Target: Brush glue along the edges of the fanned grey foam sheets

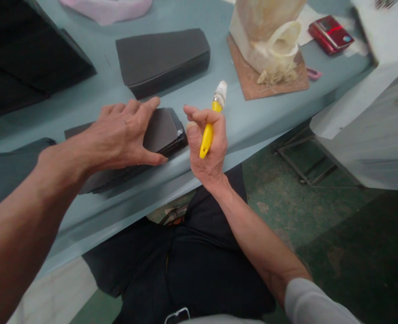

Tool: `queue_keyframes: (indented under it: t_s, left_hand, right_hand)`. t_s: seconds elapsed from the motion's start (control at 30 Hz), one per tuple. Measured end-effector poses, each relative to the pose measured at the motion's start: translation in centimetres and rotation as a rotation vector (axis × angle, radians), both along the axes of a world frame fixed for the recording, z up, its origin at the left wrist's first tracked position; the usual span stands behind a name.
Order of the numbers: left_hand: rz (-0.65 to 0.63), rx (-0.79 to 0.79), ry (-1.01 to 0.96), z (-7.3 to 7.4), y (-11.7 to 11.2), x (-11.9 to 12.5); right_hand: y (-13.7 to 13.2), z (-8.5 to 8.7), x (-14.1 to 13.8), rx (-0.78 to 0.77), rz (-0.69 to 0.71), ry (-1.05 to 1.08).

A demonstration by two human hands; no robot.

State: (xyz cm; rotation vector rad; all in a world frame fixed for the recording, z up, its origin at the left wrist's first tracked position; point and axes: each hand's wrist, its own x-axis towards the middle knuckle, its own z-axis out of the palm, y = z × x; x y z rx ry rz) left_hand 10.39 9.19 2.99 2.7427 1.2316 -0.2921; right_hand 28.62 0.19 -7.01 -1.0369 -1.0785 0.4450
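Note:
My left hand [124, 132] lies flat with fingers spread on a stack of dark grey sheets [161, 130] at the front edge of the blue table [246, 121]. My right hand [208, 144] is closed around the yellow handle of a small brush [212, 121], held upright just right of the stack; its whitish bristle tip points up and away. A second, thicker stack of dark sheets [161, 58] lies farther back on the table.
A glue-caked whitish container [266, 40] stands on a brown board [269, 85] at the back right. A red object [330, 33] lies beyond it. Black material [23, 54] fills the back left. A white surface [370, 130] and metal frame [303, 162] are at right.

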Motion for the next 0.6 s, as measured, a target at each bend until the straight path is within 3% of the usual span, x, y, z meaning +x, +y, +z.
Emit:
queue_keyframes:
  t_s: [0.2, 0.6]
  left_hand:
    - [-0.036, -0.027, -0.001, 0.09, 0.03, 0.34]
    - [0.018, -0.099, -0.037, 0.4, -0.43, 0.26]
  right_hand:
    - [-0.05, -0.1, -0.02, 0.006, -0.007, 0.004]
    - [-0.18, -0.11, 0.18, -0.001, -0.029, -0.021]
